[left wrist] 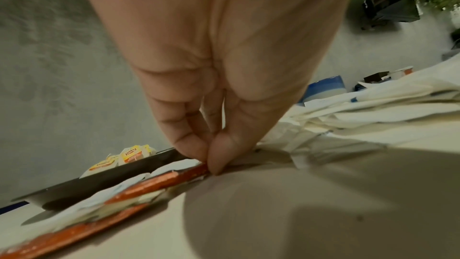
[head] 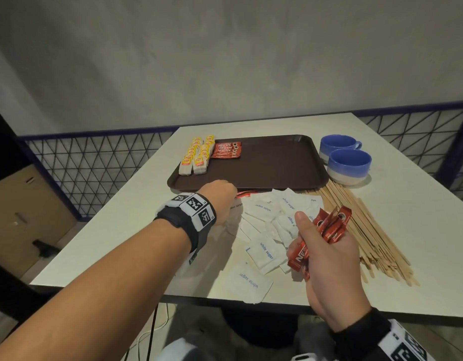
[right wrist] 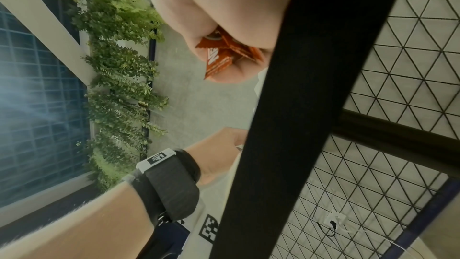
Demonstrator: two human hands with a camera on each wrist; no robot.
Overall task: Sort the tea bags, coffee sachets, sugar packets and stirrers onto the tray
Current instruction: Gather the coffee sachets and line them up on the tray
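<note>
The left hand (head: 220, 198) is down on the pale table top (head: 397, 243) at the near rim of the dark brown plastic tray (head: 272, 165), thumb and fingertips (left wrist: 194, 145) pinched narrow on the end of a long red coffee sachet (left wrist: 159, 184) that lies flat among white paper; a second red sachet (left wrist: 62, 237) lies alongside it, nearer the wrist camera. The right hand (head: 326, 259) is raised above the table edge, fingers curled round a fanned bundle of red Nescafe coffee sachets (head: 326, 227), their ends sticking out above and below the fist. Between the two grips and under them lies a loose spread of white paper sugar packets printed in blue (head: 266, 225). Just beyond the right fist, to its outer side, is a heap of thin wooden stirrers (head: 365, 230). On the tray beyond the left pinch, two rows of yellow-tagged tea bags (head: 196, 157) stand at the far left corner, with a small stack of red coffee sachets (head: 226, 150) touching them. Two blue and white ceramic cups (head: 347, 165) sit beside the tray's right rim
</note>
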